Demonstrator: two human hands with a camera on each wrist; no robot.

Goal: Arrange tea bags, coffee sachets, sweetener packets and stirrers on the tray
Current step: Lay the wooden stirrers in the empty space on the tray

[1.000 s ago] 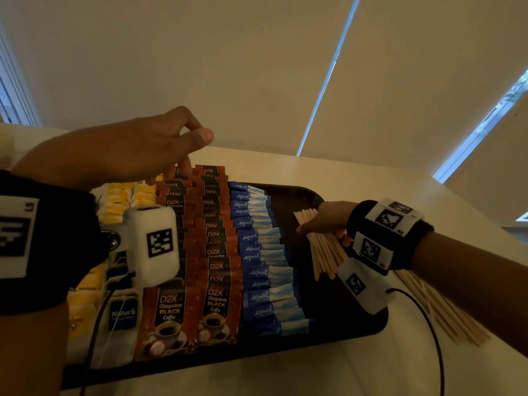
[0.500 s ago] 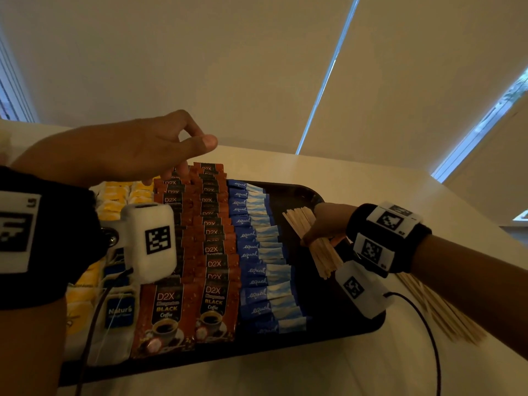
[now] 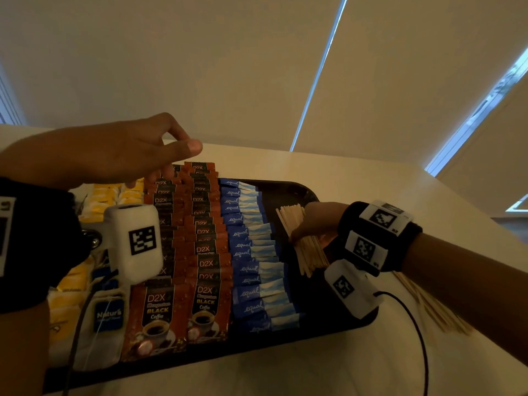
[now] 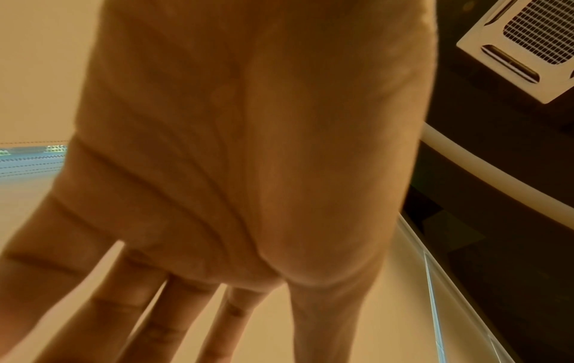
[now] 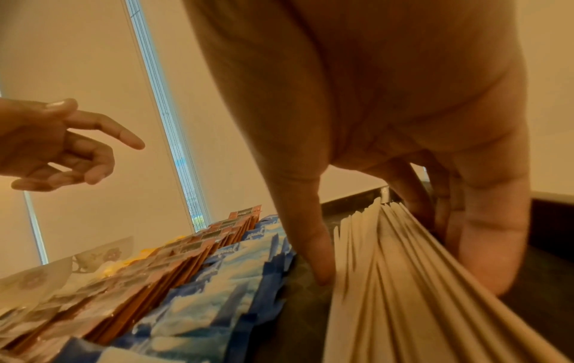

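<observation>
Right hand (image 3: 317,221) grips the stirrers (image 3: 303,238) over the tray (image 3: 300,192); left hand (image 3: 125,150) hovers loose, empty. Sloppy drop and they'll probably fan onto the sweeteners (image 3: 254,252).

Cream roller blinds (image 3: 228,67) cover the windows, daylight showing at their edges; a pale table (image 3: 357,178), seemingly white.

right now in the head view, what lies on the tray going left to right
yellow tea bags → brown coffee sachets → blue sweetener packets → bundle of wooden stirrers gripped by the right hand; all on the dark tray
</observation>
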